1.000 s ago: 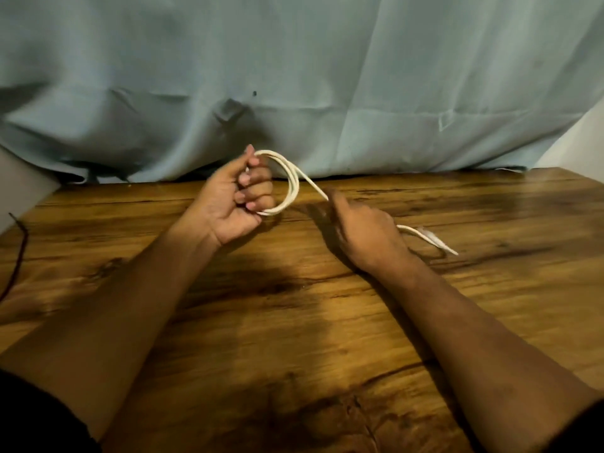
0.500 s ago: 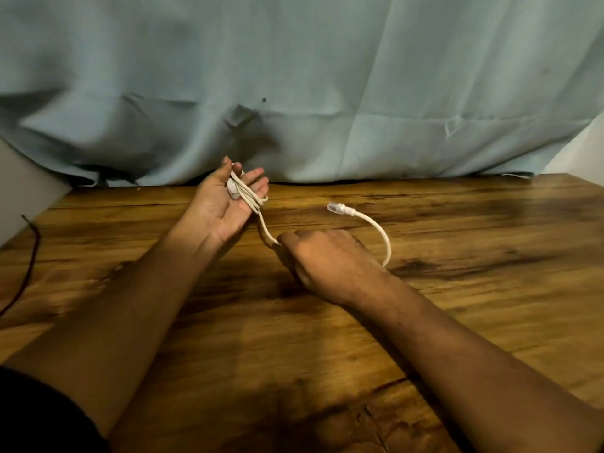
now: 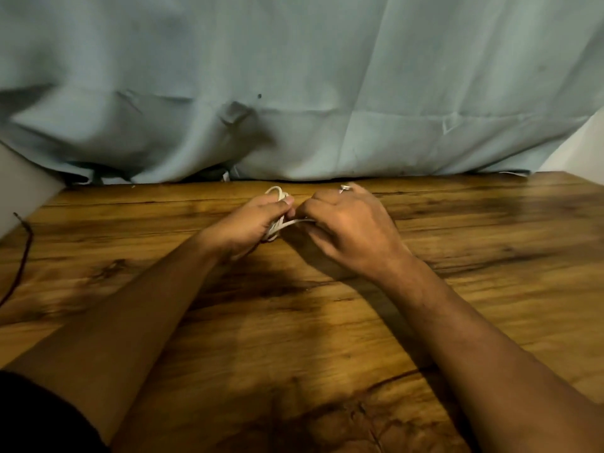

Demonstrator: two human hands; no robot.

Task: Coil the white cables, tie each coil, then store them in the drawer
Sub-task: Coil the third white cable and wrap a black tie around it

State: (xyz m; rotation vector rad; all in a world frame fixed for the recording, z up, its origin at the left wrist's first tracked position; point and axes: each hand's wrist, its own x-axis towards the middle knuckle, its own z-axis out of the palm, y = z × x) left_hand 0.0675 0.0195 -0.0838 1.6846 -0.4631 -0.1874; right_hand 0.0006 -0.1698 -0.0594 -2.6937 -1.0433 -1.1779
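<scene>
Two hands meet over a wooden table [image 3: 294, 338], close together and both closed on one white cable [image 3: 276, 192]. Far out to the left of the left hand, a thin dark cord [image 3: 23, 253] trails along the table's edge, well apart from the work. Nearer the person on that side, a black sleeve [image 3: 29, 416] fills the corner.

Next comes the left hand [image 3: 258, 220], with its fingers and thumb curled round the bunched coil. White loops show past its fingertips on the far side and again under the heel of the palm, so the coil's long axis runs away from the person toward the curtain [image 3: 294, 76], which hangs just beyond both hands. The hand hides the middle of the coil.

From the coil's near end a single flat strand leads sideways to the right and goes in under the fingers of the right hand [image 3: 349, 230], which are bent over it. Its knuckles cover the strand from there on. A small white plug [image 3: 345, 188] pokes out on the far side of this hand, pointing right. Beyond the right hand the table lies bare up to a pale wall [image 3: 581, 145].
</scene>
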